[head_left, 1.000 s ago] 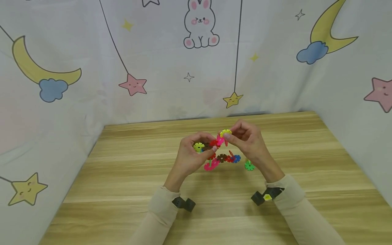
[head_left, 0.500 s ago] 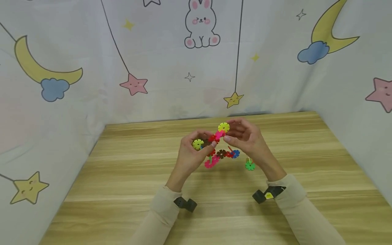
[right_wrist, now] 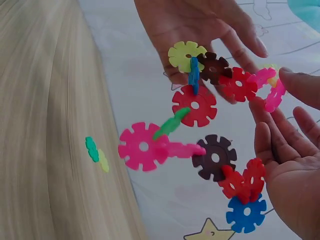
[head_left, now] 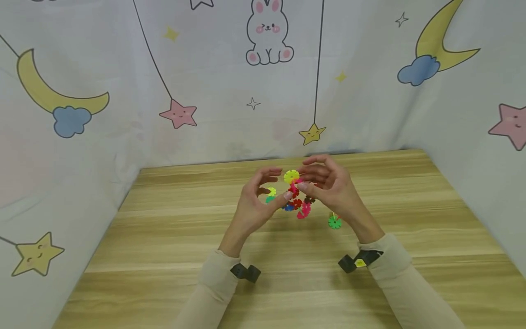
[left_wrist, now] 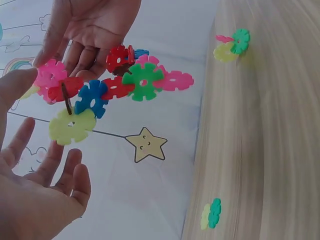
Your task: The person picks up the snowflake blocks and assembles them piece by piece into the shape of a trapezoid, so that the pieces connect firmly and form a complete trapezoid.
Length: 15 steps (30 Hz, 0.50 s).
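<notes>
My right hand (head_left: 334, 185) pinches a pink flower disc (right_wrist: 275, 96) at one end of a chain of notched plastic discs. Red, brown, blue, green, pink and yellow discs interlock along the chain, which hangs above the table. At its top in the head view is a yellow disc (head_left: 291, 176); red discs (right_wrist: 195, 105) sit further along. My left hand (head_left: 256, 196) stays close on the other side, fingers spread and thumb near the red discs. In the left wrist view, a gap shows between its fingers (left_wrist: 50, 162) and the pale yellow disc (left_wrist: 72, 126).
On the wooden table (head_left: 287, 283), a green disc (head_left: 334, 222) joined to other pieces lies below my right hand. A teal disc (left_wrist: 214, 213) beside a yellow one lies further left. A patterned cloth (head_left: 222, 82) stands behind and at both sides.
The left fingers have loosened and spread away from the chain. The chain has turned, its lower discs swinging round, while the right hand keeps hold of the pink end.
</notes>
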Motion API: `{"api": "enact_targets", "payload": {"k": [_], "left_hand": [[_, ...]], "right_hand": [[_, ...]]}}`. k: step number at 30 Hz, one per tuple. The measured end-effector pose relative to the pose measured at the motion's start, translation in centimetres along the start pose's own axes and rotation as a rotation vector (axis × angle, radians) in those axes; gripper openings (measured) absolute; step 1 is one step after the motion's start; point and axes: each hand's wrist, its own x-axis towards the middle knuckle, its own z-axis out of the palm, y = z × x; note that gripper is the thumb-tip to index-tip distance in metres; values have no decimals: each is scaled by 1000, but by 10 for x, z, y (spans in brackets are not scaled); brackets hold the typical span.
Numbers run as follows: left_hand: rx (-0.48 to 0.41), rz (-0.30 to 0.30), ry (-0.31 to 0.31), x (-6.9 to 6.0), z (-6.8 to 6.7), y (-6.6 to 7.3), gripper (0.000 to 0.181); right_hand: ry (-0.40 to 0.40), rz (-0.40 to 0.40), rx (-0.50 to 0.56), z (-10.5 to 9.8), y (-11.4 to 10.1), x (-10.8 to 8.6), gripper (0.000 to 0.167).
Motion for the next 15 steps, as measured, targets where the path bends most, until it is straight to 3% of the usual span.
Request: {"api": "enact_targets", "payload": {"k": [6, 15], "left_hand": [[-57, 73, 37, -2, 5, 6, 53], [-146, 117, -26, -4, 9, 8, 36]], "right_hand": [[-39, -13, 23, 5, 0, 1, 55], [-68, -85, 19, 6, 7, 1, 58]]}}
